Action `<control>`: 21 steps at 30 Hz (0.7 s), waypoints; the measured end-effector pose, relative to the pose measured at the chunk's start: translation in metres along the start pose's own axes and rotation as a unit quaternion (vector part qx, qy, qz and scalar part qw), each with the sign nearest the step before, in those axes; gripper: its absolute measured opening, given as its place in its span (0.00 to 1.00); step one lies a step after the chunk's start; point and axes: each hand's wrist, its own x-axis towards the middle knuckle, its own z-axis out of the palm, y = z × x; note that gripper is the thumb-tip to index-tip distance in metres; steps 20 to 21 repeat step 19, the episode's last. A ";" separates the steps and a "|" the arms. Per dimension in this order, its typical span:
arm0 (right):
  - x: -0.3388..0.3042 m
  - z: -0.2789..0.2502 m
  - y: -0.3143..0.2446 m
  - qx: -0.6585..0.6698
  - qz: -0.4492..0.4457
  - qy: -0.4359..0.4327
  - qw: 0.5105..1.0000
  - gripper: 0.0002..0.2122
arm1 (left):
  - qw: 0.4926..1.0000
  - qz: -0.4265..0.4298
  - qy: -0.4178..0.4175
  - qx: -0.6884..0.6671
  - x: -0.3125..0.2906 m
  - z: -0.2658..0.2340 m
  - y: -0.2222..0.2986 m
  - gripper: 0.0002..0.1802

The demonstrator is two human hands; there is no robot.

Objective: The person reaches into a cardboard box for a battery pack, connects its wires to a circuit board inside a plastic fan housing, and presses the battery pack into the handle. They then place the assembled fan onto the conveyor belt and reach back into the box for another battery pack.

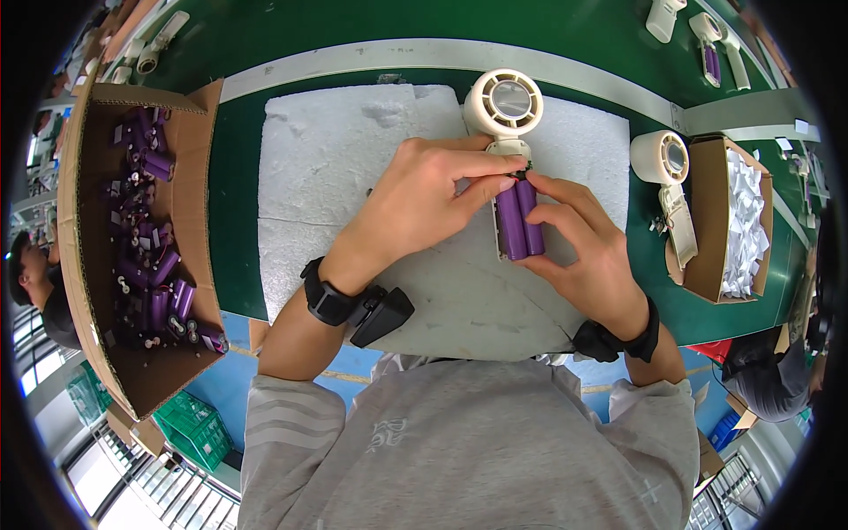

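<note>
A cream handheld fan (pixel 488 113) with a round slotted head lies over the white foam pad (pixel 318 177), its handle toward me. In the open handle sits a purple battery pack (pixel 513 216) of two cylinders side by side. My left hand (pixel 415 194) is closed at the fan's neck, index finger and thumb pinching near the small dark wires (pixel 523 174) above the pack. The thumb and fingers of my right hand (pixel 587 243) are closed around the pack's right side and lower end. What the left fingertips grip exactly is partly hidden.
At left stands a cardboard box (pixel 190 177) of purple battery packs. Another fan (pixel 651 157) with an opened handle lies at right beside a box of white packets (pixel 744 225). Fan parts lie on the green belt (pixel 548 31) beyond the pale rail. People sit at both sides.
</note>
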 end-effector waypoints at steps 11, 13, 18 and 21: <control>-0.002 0.004 0.001 -0.048 -0.024 -0.016 0.998 0.23 | 0.999 -0.031 -0.024 0.004 0.000 -0.007 -0.002 0.20; -0.003 0.005 0.002 -0.011 0.004 -0.007 1.000 0.25 | 0.999 -0.021 -0.038 -0.016 0.001 -0.009 -0.002 0.23; 0.005 0.004 0.005 0.042 0.053 -0.051 0.996 0.30 | 0.998 -0.014 -0.054 -0.013 0.000 -0.009 -0.005 0.29; 0.006 0.005 0.006 0.052 0.074 -0.071 0.993 0.31 | 0.998 -0.013 -0.054 -0.015 0.000 -0.008 -0.005 0.29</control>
